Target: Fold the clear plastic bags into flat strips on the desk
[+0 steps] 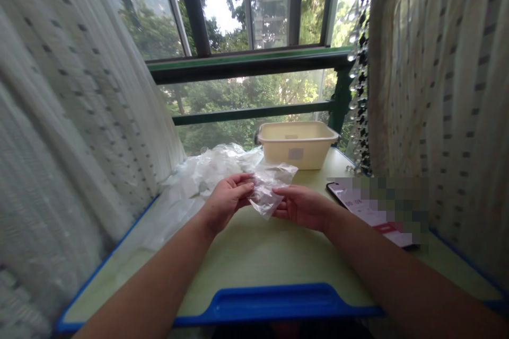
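Note:
Between my two hands, above the middle of the table, is a crinkled clear plastic bag (265, 190). My left hand (229, 196) pinches its left side between thumb and fingers. At its right edge, my right hand (299, 205) grips the plastic, thumb on top and fingers beneath. A loose pile of similar clear plastic bags (210, 167) lies on the table behind and left of my left hand. Behind the held bag stands a cream plastic bin (298, 151) with a small pale label on its front; what is inside it is hidden from this angle.
The pale table (254, 259) has a blue rim with a raised blue ledge (274, 299) at the front. A phone (369, 217) lies at the right, partly blurred out. Patterned curtains (441, 90) hang on both sides, with a bead strand (361, 74) by the window.

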`<act>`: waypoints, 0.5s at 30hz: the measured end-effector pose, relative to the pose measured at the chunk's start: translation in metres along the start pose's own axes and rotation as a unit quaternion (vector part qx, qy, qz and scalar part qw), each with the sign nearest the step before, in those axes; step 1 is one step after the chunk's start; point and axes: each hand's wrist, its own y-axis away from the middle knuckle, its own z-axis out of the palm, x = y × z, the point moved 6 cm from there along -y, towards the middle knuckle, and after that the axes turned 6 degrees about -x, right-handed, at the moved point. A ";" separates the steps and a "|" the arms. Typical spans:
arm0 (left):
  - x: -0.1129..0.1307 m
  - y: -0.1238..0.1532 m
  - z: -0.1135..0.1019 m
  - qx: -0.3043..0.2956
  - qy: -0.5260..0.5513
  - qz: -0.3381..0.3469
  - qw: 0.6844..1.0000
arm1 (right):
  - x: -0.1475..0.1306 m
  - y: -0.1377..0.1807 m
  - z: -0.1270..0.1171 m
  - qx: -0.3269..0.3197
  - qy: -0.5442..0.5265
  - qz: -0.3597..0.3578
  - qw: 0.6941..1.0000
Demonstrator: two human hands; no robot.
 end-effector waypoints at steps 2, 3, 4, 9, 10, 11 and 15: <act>0.001 0.001 -0.003 0.017 -0.018 -0.004 1.000 | -0.002 0.000 -0.003 0.022 0.007 -0.019 1.000; 0.001 0.002 -0.005 0.026 -0.029 -0.013 0.999 | -0.004 0.000 -0.004 0.033 0.009 -0.027 0.999; 0.001 0.003 -0.006 0.031 -0.042 -0.029 0.998 | -0.005 0.000 -0.006 0.041 0.011 -0.033 0.999; -0.004 0.010 -0.004 0.004 -0.096 -0.115 0.989 | -0.010 -0.001 -0.005 0.037 0.006 -0.067 0.997; -0.004 0.011 -0.005 0.004 -0.099 -0.118 0.988 | -0.010 -0.001 -0.005 0.032 0.007 -0.071 0.997; -0.004 0.011 -0.005 0.008 -0.101 -0.116 0.988 | -0.010 -0.001 -0.004 0.026 0.009 -0.072 0.997; -0.005 0.010 -0.009 0.030 -0.121 -0.108 0.986 | -0.010 -0.001 -0.003 0.013 0.015 -0.071 0.997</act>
